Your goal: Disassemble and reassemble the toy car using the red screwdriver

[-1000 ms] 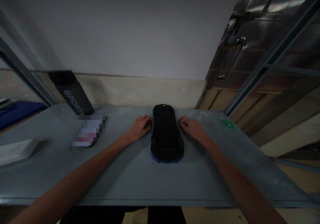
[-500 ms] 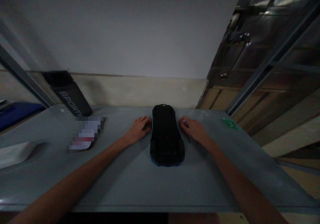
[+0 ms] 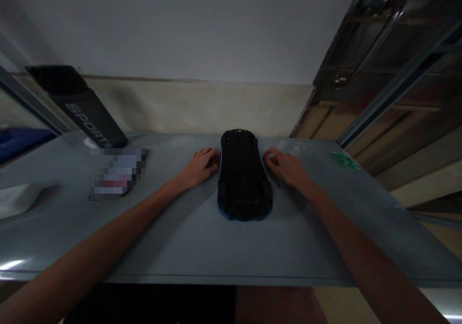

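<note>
A black toy car with blue edges (image 3: pixel 242 174) lies upside down on the grey table (image 3: pixel 224 254), its underside facing up and a small red dot showing on it. My left hand (image 3: pixel 202 166) rests on the table against the car's left side, fingers curled, nothing seen in them. On the other side, my right hand (image 3: pixel 283 166) sits close to the car's right edge with its fingers bent together. A thin dark object pokes out beneath that hand; what the fingers hold is too small to make out.
A dark bottle marked SPORT (image 3: pixel 86 112) stands at the back left, with a blurred phone-like object (image 3: pixel 119 172) before it. A white object (image 3: pixel 18 200) is at the far left. Green crumpled material (image 3: pixel 345 160) lies back right. A wall borders the table behind.
The whole view has shifted, so the table and its objects appear higher in the picture. Both hands stay beside the car, and the car keeps its place between them.
</note>
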{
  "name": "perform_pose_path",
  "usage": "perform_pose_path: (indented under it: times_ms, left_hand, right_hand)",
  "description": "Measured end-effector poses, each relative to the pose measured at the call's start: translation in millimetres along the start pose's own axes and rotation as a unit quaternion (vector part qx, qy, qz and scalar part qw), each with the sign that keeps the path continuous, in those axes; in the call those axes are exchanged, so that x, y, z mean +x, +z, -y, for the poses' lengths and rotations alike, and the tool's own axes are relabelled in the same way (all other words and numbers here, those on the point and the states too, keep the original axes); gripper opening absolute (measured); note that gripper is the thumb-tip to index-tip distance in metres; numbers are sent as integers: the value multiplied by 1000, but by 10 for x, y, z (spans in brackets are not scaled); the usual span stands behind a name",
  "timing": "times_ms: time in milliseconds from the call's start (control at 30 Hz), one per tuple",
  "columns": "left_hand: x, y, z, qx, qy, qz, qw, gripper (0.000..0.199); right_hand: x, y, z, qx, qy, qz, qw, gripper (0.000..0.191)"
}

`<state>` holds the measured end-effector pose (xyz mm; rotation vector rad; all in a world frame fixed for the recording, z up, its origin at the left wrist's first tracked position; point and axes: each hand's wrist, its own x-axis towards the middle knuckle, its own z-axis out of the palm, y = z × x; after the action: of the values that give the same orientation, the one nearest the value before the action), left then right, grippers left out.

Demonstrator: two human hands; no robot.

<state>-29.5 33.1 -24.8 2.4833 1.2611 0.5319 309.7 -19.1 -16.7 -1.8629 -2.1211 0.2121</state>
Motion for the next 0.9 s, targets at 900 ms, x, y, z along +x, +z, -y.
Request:
perform_pose_path:
  times_ms: [900]
  left_hand:
    - [3, 1, -5, 12, 2, -3, 1000, 25]
  right_hand:
    - [7, -2, 37, -7, 12, 9, 1000, 19]
